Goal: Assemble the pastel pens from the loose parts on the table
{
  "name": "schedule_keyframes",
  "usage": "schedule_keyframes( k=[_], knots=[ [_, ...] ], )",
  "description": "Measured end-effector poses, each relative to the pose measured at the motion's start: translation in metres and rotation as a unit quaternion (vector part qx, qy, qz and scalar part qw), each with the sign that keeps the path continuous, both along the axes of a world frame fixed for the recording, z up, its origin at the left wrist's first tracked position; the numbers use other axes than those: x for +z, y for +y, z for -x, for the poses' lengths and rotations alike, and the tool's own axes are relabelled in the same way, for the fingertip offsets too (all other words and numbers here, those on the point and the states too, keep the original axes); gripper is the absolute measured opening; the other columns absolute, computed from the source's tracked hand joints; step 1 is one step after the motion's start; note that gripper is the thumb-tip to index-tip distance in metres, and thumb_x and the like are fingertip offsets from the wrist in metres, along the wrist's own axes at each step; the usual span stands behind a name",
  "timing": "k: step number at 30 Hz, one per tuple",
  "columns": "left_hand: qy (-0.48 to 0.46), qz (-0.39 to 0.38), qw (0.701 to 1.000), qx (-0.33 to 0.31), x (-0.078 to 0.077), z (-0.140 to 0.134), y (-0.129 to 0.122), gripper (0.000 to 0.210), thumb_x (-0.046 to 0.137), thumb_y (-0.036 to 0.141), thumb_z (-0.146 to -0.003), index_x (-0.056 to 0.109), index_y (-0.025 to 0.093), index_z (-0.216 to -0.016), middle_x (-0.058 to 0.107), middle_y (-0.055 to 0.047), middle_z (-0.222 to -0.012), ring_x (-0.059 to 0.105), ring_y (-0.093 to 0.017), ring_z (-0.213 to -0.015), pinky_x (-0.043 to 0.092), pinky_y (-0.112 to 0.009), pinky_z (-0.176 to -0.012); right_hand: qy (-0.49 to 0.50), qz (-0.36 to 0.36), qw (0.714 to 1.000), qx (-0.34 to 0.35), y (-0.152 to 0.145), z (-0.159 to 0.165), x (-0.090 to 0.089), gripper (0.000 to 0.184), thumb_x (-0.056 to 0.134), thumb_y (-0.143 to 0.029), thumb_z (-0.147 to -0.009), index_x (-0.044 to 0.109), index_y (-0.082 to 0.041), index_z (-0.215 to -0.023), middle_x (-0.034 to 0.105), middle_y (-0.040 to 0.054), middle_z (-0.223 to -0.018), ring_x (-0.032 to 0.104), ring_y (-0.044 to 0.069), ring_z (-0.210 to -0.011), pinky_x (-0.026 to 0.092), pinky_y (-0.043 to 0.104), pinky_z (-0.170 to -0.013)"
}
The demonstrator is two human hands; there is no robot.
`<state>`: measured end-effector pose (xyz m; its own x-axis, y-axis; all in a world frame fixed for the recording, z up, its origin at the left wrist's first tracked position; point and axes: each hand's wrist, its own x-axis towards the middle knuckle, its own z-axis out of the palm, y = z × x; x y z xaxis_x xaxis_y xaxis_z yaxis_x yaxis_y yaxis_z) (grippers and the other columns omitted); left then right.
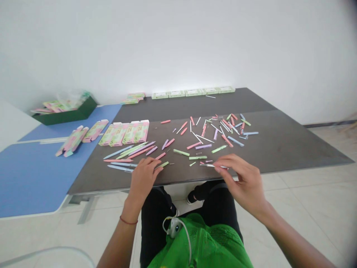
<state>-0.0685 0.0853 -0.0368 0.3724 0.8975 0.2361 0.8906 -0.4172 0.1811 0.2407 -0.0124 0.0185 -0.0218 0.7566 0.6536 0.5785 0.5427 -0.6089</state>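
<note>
Right hand (245, 176): thumb and fingertips pinched together on a thin white rod with a narrow tip (208, 165), above the near edge of the tabletop (275, 149); gripped toward one end, I'd judge, so the tip points free to the left. Left hand (142, 175): thumb and forefinger curled at a light green plastic tube (163, 164); whether they squeeze it or merely rest there, I cannot tell. Between the hands, a row of green tubes (198, 158) and small clear bits, presumably kept there for short reach. Further right and back, a loose scatter of coral-pink tubes (227, 141), blue tubes (235, 141) and more white rods, lying at all angles, as though tipped out rather than arranged. Left of the left hand, long pastel plastic pens (118, 160) lie roughly parallel, probably grouped to keep them apart from the loose parts. Behind these, green-and-pink cardboard boxes (130, 133) side by side; along the wall, flat pale green boxes (176, 93) end to end, seemingly out of the way. Far left, a dark green bin (67, 118) holds more packaging.
</note>
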Motion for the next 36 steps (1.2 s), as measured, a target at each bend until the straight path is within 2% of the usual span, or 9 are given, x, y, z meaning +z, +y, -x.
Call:
schedule_keyframes(
  k=[3,5,10,13,15,25,32,36],
  knots=[
    [0.012,-0.005,1.000,-0.026,-0.001,-0.001,0.002,0.016,0.061,0.020,-0.101,0.077,0.019,-0.100,0.076,-0.010,-0.108,0.068,-0.030,-0.105,0.055,-0.042,-0.092,0.003,0.011,1.000,0.002,0.006,0.005,-0.006,0.014,0.065,-0.012,-0.099,0.074,-0.023,-0.101,0.076,0.0064,-0.097,0.073,0.022,-0.089,0.059,0.034,-0.077],
    [-0.022,-0.018,0.999,-0.043,0.004,-0.002,-0.001,0.015,0.060,0.019,-0.102,0.075,0.019,-0.101,0.076,-0.010,-0.111,0.069,-0.030,-0.107,0.055,-0.043,-0.094,0.005,0.019,1.000,0.008,0.009,0.009,-0.009,0.014,0.064,-0.011,-0.099,0.073,-0.023,-0.101,0.076,0.0065,-0.097,0.073,0.021,-0.089,0.059,0.033,-0.077],
    [-0.172,-0.031,0.977,-0.126,0.041,-0.010,-0.028,0.018,0.057,0.030,-0.107,0.068,0.023,-0.119,0.079,-0.008,-0.114,0.074,-0.023,-0.103,0.057,-0.036,-0.091,0.003,0.027,0.999,0.035,0.014,0.020,-0.010,0.019,0.061,-0.008,-0.100,0.073,-0.022,-0.103,0.075,0.0065,-0.097,0.072,0.020,-0.091,0.058,0.032,-0.080],
    [-0.189,-0.042,0.970,-0.149,0.062,-0.017,-0.044,0.015,0.059,0.028,-0.106,0.070,0.024,-0.117,0.079,-0.006,-0.111,0.075,-0.022,-0.103,0.057,-0.034,-0.093,0.005,0.025,0.998,0.050,0.014,0.025,-0.007,0.020,0.060,-0.006,-0.100,0.073,-0.021,-0.103,0.075,0.0066,-0.098,0.072,0.019,-0.092,0.058,0.032,-0.081],
    [-0.197,-0.043,0.967,-0.155,0.068,-0.020,-0.049,0.015,0.060,0.026,-0.106,0.070,0.024,-0.117,0.079,-0.006,-0.111,0.075,-0.021,-0.103,0.057,-0.033,-0.094,0.007,0.020,0.998,0.058,0.014,0.026,-0.006,0.020,0.060,-0.005,-0.100,0.072,-0.021,-0.103,0.074,0.0066,-0.098,0.071,0.019,-0.092,0.058,0.031,-0.081],
    [-0.217,-0.028,0.962,-0.161,0.065,-0.022,-0.053,0.015,0.061,0.023,-0.105,0.070,0.023,-0.118,0.078,-0.006,-0.112,0.074,-0.020,-0.103,0.057,-0.030,-0.093,-0.004,0.032,0.997,0.072,0.012,0.028,-0.004,0.019,0.058,-0.009,-0.102,0.072,-0.021,-0.105,0.074,0.0082,-0.099,0.071,0.020,-0.091,0.059,0.033,-0.079],
    [-0.214,-0.041,0.961,-0.172,0.064,-0.023,-0.054,0.018,0.064,0.020,-0.103,0.073,0.024,-0.118,0.078,-0.005,-0.111,0.074,-0.019,-0.103,0.057,-0.030,-0.093,-0.027,0.012,0.997,0.076,0.012,0.024,-0.002,0.021,0.057,-0.011,-0.103,0.075,-0.021,-0.105,0.076,0.0093,-0.101,0.073,0.021,-0.091,0.061,0.035,-0.079],
    [-0.224,-0.024,0.956,-0.186,0.066,-0.028,-0.055,0.018,0.065,0.018,-0.103,0.074,0.023,-0.117,0.077,-0.005,-0.111,0.074,-0.019,-0.102,0.056,-0.030,-0.093,-0.032,0.027,0.994,0.103,0.012,0.023,-0.002,0.019,0.060,-0.013,-0.103,0.077,-0.021,-0.106,0.077,0.0095,-0.102,0.073,0.022,-0.093,0.060,0.036,-0.080]
  ],
)
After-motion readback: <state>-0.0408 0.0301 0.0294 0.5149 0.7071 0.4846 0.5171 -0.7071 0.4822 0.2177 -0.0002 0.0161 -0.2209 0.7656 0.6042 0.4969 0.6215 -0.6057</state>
